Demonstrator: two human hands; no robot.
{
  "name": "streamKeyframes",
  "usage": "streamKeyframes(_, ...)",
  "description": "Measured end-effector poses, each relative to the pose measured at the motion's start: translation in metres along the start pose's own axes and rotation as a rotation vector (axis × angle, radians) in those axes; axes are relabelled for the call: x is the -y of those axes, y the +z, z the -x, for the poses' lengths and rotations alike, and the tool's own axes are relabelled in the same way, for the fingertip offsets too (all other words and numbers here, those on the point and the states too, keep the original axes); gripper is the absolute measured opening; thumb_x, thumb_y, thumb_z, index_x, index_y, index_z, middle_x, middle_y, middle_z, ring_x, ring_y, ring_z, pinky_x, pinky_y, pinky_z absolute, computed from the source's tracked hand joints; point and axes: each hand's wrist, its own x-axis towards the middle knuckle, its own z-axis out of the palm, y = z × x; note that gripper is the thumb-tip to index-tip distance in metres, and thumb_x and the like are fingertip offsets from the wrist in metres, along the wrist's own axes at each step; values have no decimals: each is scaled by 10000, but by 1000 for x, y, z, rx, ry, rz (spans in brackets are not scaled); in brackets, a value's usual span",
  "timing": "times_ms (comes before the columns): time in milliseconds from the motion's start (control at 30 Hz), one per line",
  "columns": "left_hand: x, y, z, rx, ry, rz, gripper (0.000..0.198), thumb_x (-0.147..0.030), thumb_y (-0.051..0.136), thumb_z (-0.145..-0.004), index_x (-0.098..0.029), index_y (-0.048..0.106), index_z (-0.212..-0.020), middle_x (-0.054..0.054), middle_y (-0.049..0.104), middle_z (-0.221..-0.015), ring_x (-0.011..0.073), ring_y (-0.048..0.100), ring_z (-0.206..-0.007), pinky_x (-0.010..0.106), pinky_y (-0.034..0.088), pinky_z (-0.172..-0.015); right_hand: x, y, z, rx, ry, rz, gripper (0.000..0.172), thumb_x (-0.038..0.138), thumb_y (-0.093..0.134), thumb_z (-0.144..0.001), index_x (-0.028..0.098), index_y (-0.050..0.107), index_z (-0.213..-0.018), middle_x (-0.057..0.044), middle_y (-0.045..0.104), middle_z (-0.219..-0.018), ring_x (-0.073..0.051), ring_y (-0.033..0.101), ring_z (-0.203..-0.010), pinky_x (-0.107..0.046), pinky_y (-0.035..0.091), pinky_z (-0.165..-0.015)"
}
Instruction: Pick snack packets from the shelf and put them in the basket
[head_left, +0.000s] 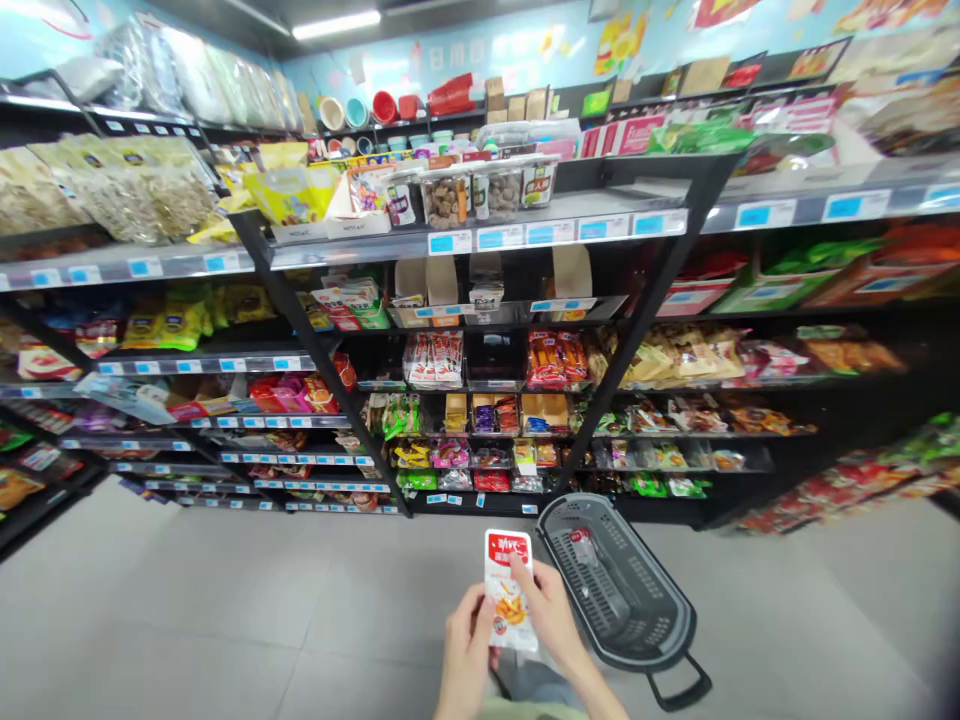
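A small white and red snack packet (510, 590) is held upright in front of me by both hands. My left hand (465, 655) grips its lower left edge with fingers curled. My right hand (551, 620) pinches its right side, thumb on the front. Just to the right, a dark grey shopping basket (660, 640) stands on the floor with one small red and white packet (580, 537) lying inside near its far end.
Black shelving (480, 240) packed with snack packets runs ahead and to both sides, with blue price tags on the edges. Grey tiled floor (225, 610) stretches left and right. The basket's handle (679, 690) lies toward me on the floor.
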Motion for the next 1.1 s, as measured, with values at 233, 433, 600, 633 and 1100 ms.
streamKeyframes(233,-2,30,-19,191,-53,21,622,-757,560,-844,-146,593,-957,-1,582,-648,101,506,-482,203,388,-430,-1,-32,-18,-118,-22,32,549,638,748,-750,154,561,-571,-13,520,-530,-127,421,-522,-240,334,-483)
streamKeyframes(433,-19,59,-46,189,-25,40,599,-726,579,-855,-141,587,-985,0,605,-608,108,525,-466,221,434,-474,12,-56,-54,-149,-58,18,509,617,745,-768,135,637,-645,-31,595,-592,-135,459,-549,-242,363,-504)
streamKeyframes(600,-37,76,-75,165,15,58,519,-647,591,-895,-138,599,-994,1,617,-607,115,540,-480,230,451,-502,39,-67,-88,-125,-54,-158,411,542,807,-732,143,731,-795,-36,666,-657,-156,540,-558,-250,428,-521)
streamKeyframes(633,-39,79,-79,159,25,59,504,-633,595,-899,-138,600,-996,1,620,-607,118,547,-487,233,457,-511,44,-69,-93,-133,-53,-197,402,534,807,-734,149,741,-825,-35,676,-670,-156,550,-559,-250,434,-521)
streamKeyframes(1100,-39,115,-110,213,-33,-59,471,-599,654,-860,-130,628,-883,55,700,-692,126,588,-550,242,466,-558,63,-111,-122,-238,-10,-259,386,504,841,-663,145,700,-682,-18,646,-603,-133,507,-522,-252,420,-515)
